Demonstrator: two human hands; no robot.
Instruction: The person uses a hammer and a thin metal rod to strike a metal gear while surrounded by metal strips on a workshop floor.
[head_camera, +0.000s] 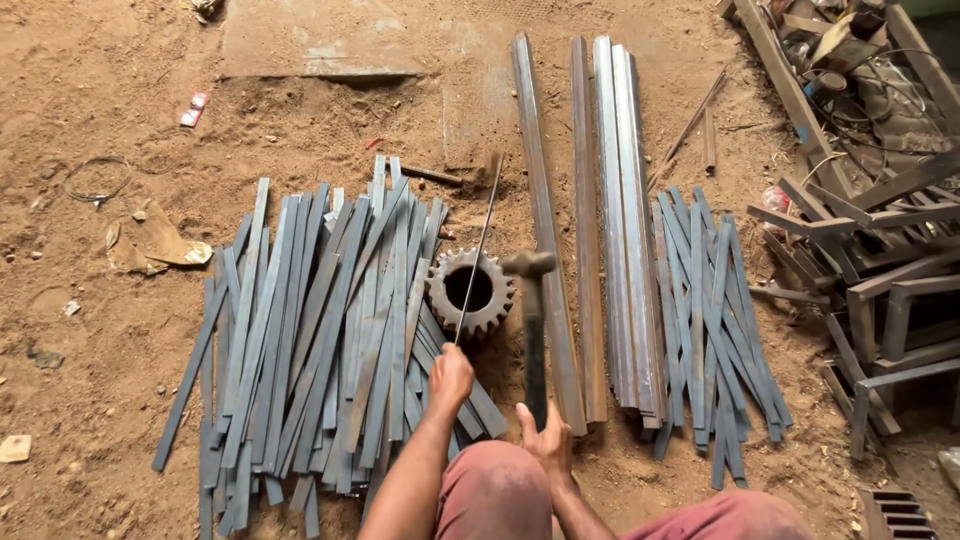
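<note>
Rod (478, 250) is thin and whippy, so my left hand (450, 378) pinches its near end, laying it across the gear (471, 293) on the dirt floor. My right hand (547, 440) grips the heavy hammer (531, 320) low on its handle.

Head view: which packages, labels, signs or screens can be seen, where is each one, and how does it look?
Small wrapper: on the sandy ground at upper left; flat, rectangular, red and white.
Crumpled paper scrap: on the ground left of the flat metal strips; torn, tan-brown.
No signs or screens are visible.
</note>
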